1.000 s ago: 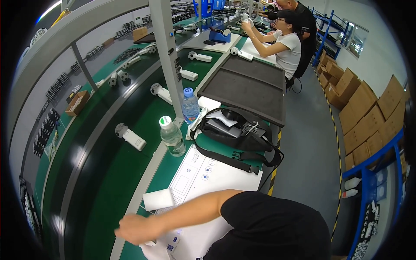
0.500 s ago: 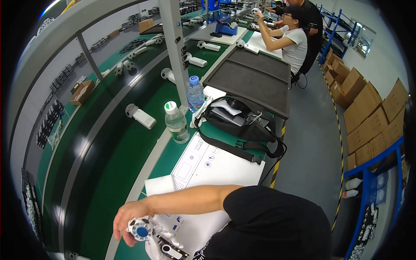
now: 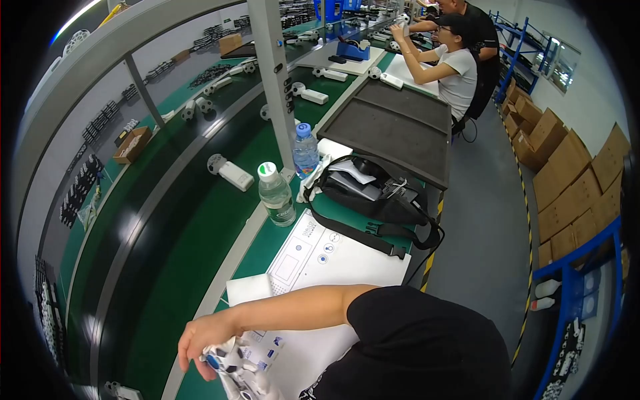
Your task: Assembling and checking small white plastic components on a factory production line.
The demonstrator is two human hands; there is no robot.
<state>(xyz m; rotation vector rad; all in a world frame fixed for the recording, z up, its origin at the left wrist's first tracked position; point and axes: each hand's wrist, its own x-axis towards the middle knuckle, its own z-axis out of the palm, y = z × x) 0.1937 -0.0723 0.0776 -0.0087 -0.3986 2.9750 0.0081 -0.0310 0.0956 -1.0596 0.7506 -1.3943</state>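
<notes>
From the head view I see my left hand [image 3: 203, 339] curled around a white device [image 3: 233, 367] with blue spots and dark openings, just below its fingers, over the white instruction sheet [image 3: 333, 260]. My right hand is out of sight.

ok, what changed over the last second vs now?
The hand came back from the green belt to the bench edge and now grips a white device with blue parts, which it did not hold a second ago; which hand cannot be told. The camera view also shifted. The two water bottles, black bag and white instruction sheet stayed put.
</notes>
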